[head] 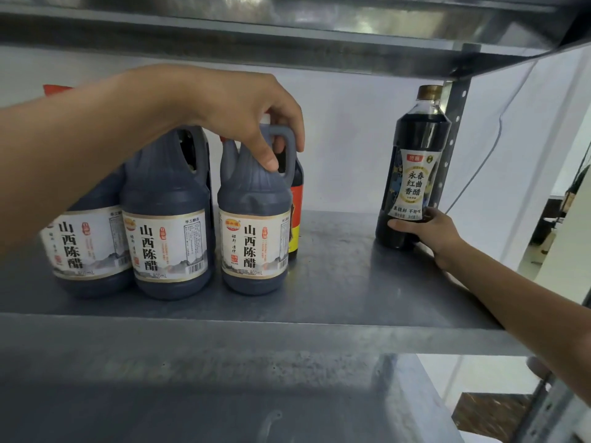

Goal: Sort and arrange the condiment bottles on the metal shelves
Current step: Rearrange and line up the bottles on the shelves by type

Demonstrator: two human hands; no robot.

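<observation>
Clasping an upright vinegar bottle (pixel 415 139) low down, the right-hand grip (pixel 428 231) lies well right of the left-hand grip (pixel 249 119), curled round the handle of a vinegar jug (pixel 256 219).

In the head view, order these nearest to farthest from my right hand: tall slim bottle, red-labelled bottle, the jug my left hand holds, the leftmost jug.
1. Tall slim bottle, gripped by the right hand, far right.
2. Red-labelled bottle, toward the back.
3. Jug the left hand grips, left of centre.
4. Leftmost jug, far left.
</observation>
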